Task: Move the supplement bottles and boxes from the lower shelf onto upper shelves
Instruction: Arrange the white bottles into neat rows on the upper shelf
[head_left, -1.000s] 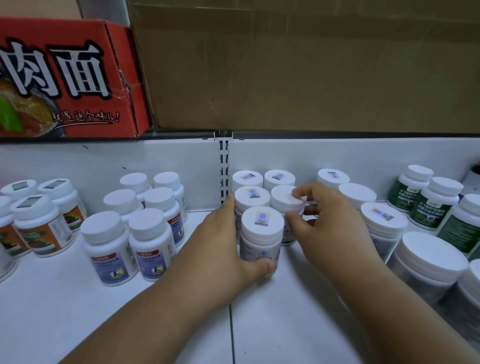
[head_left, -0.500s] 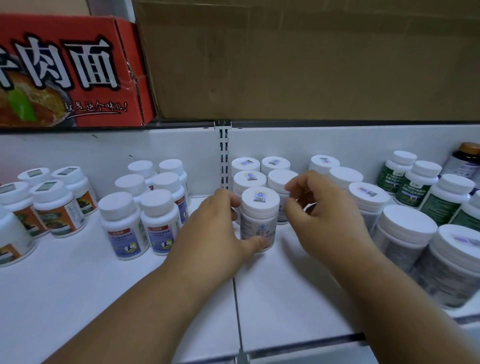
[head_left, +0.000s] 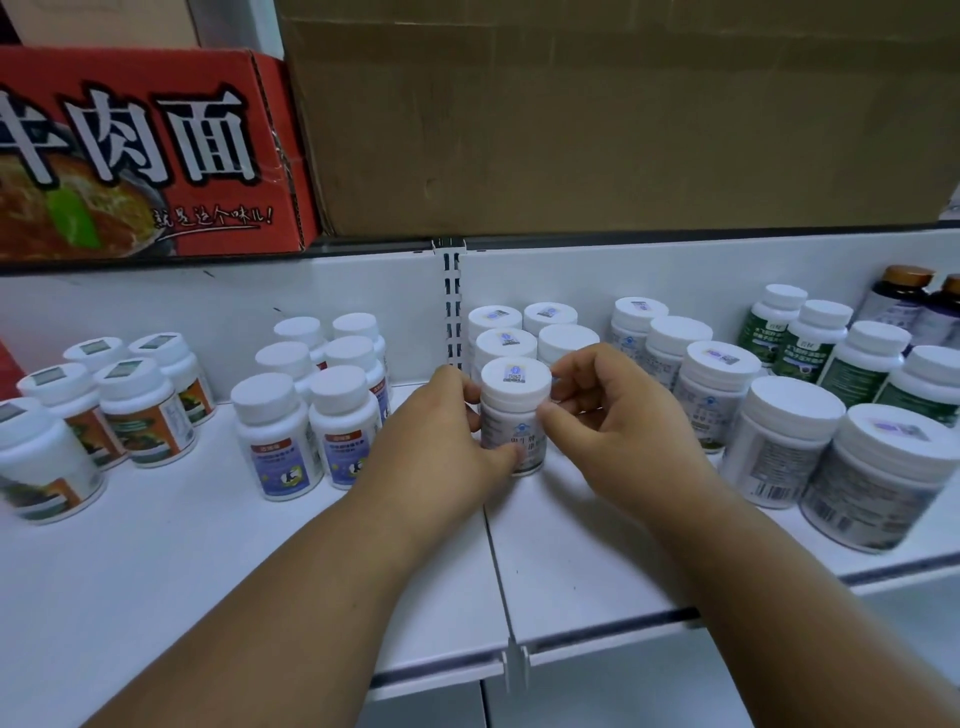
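Fingers (head_left: 470, 395) of the left hand (head_left: 441, 441) curl round the left side of a white bottle (head_left: 514, 415), thumb pressed low on its label. The right hand (head_left: 618, 415) pinches the same bottle from the right, thumb on the body just under the cap, fingers bent behind it. This bottle stands upright on the white shelf (head_left: 571, 561), at the front of a short row of like bottles (head_left: 506, 340) beside the slotted upright (head_left: 452, 312). Blue-labelled bottles (head_left: 270, 436) stand to the left, orange-labelled ones (head_left: 140, 410) farther left; larger jars (head_left: 784, 441) and green-labelled bottles (head_left: 815, 338) stand to the right. Above sit a red carton (head_left: 130, 150) and a brown box (head_left: 597, 114).
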